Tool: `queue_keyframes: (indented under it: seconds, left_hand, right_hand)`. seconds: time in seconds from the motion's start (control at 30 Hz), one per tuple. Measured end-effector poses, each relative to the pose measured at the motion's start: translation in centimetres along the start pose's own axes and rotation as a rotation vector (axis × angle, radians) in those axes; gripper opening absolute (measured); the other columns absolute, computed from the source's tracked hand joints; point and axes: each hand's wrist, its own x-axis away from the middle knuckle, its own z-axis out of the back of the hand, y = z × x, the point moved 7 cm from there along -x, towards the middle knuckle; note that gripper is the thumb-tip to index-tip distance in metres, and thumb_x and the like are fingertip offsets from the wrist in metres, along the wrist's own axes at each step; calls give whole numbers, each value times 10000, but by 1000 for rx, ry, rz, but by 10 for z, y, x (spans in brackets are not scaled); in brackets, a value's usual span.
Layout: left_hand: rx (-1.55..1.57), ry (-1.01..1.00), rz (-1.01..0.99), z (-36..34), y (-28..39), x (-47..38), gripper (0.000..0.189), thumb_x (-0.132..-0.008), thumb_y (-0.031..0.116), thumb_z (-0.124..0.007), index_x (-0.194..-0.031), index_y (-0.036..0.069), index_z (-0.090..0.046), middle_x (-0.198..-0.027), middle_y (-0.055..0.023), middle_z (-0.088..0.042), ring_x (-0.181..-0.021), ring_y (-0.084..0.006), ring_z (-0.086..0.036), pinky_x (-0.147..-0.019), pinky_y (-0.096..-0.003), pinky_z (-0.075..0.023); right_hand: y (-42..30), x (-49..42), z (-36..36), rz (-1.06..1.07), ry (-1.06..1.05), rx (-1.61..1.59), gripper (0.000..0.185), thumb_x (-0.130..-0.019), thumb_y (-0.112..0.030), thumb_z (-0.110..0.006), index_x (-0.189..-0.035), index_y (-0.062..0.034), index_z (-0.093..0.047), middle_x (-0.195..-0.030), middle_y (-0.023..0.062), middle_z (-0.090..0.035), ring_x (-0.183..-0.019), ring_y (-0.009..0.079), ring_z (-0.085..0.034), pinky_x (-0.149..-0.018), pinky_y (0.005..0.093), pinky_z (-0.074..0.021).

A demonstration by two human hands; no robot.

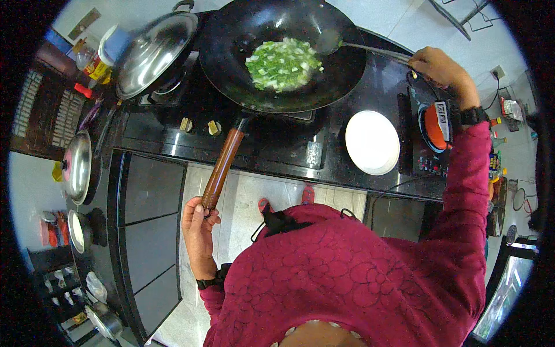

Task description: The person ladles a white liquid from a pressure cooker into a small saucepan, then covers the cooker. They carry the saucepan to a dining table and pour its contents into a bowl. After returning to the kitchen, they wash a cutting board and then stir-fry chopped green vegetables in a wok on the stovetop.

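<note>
Chopped green vegetables [282, 65] lie heaped in a large black wok [225, 93] on the stove. Its brown wooden handle [223, 167] points down toward me, and my left hand [200, 217] grips the end of it. At the upper right, my right hand [440, 69] is closed around the handle of a metal ladle [377, 50]. The ladle's bowl is inside the wok, just right of the vegetables, and looks slightly blurred. A white plate [373, 142] rests on the black counter to the right of the wok.
A second pan with a domed metal lid [158, 54] stands left of the wok. Stove knobs [214, 127] are at the front. An induction cooker [427, 165] carrying a red item [435, 126] sits beneath my right arm. Another metal lid [78, 167] and bowl [77, 231] are at left.
</note>
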Motion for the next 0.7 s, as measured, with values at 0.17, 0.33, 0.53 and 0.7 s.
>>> queue_keyframes:
  seconds: [0.17, 0.33, 0.53, 0.7]
  left_hand:
    - [51, -7, -6, -4, 3, 0, 225, -915, 189, -567, -1096, 62, -527, -914, -69, -590, -705, -145, -561, -606, -264, -466]
    - [11, 22, 17, -2, 3, 2, 231, -911, 180, -575, -1094, 49, -523, -897, -64, -576, -720, -155, -564, -615, -263, -469]
    - [11, 13, 10, -1, 2, 0, 239, -908, 188, -582, -1092, 47, -522, -928, -78, -593, -739, -145, -570, -612, -258, -476]
    - [-7, 7, 20, -2, 3, 0, 245, -906, 197, -588, -1088, 47, -522, -893, -57, -584, -729, -134, -574, -612, -260, -477]
  right_hand:
    - [-47, -5, -51, 59, -98, -383, 294, -885, -267, -540, -1035, -35, -641, -627, 44, -557, -468, 131, -517, -407, 281, -415]
    - [-77, 32, -23, 391, 209, -75, 263, -836, -170, -579, -1038, -7, -622, -796, 178, -633, -673, 311, -603, -662, 369, -469]
    - [-89, 76, 3, 416, 342, 71, 224, -822, -202, -597, -1012, -89, -637, -866, 150, -652, -772, 366, -614, -680, 438, -498]
    - [-90, 83, -1, 380, 387, -40, 225, -818, -185, -599, -1009, -72, -638, -844, 172, -647, -748, 359, -620, -670, 434, -496]
